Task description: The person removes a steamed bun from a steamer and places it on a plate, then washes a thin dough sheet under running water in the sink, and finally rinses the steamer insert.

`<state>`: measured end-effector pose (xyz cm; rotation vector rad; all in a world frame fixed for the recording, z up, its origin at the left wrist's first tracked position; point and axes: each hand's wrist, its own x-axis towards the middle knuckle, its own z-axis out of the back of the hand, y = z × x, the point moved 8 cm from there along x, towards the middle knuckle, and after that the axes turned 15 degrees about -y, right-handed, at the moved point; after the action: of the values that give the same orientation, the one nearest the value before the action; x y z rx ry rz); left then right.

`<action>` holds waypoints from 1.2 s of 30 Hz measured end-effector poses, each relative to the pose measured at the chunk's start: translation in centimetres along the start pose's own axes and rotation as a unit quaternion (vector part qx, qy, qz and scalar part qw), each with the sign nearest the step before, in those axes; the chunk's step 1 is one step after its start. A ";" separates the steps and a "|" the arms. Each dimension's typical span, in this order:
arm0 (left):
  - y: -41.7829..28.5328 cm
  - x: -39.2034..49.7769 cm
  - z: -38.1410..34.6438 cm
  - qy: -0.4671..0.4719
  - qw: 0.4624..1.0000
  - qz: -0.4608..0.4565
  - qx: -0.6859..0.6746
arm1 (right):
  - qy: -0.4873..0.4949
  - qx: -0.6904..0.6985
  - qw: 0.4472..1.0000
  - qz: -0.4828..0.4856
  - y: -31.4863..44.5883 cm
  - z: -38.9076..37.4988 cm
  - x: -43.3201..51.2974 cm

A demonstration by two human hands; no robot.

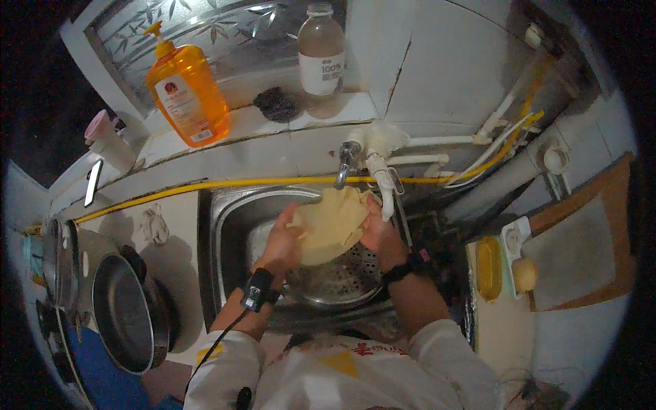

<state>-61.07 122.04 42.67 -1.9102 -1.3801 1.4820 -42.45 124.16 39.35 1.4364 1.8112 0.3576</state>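
Observation:
Both hands grip a folded pale yellow sheet [333, 225]; whether it is cloth or bean curd skin cannot be told. My left hand [281, 240] has it by its left edge. On the opposite edge is my right hand [377, 229], beside a white plastic tap [382, 177]. The sheet's top edge lies just below the spout of a metal tap [346, 159]. Beneath the sheet, a perforated stainless steel colander [333, 287] sits in the steel sink [218, 246], partly hidden by the sheet and my hands.
An orange pump bottle [187, 97], a black scouring pad [277, 104] and a clear bottle [321, 51] line the ledge. A yellow hose [261, 182] crosses behind the sink. Left on the counter is a frying pan [125, 312]; a yellow soap bar [488, 269] lies right.

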 end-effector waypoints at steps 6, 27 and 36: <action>0.1 0.2 0.7 -0.005 0.994 -0.011 0.111 | -0.002 0.069 0.998 0.000 0.0 -1.2 -0.7; -1.4 2.7 2.5 0.078 0.982 0.086 -0.150 | -0.049 0.058 0.997 0.034 2.7 1.0 -2.4; -4.1 0.8 1.0 0.140 0.976 0.039 -0.161 | 0.037 -0.416 0.845 0.334 2.8 3.2 -2.5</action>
<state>-63.95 124.29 44.97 -2.2898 -1.4946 1.0129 -38.11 121.99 40.06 1.3299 0.8968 1.3763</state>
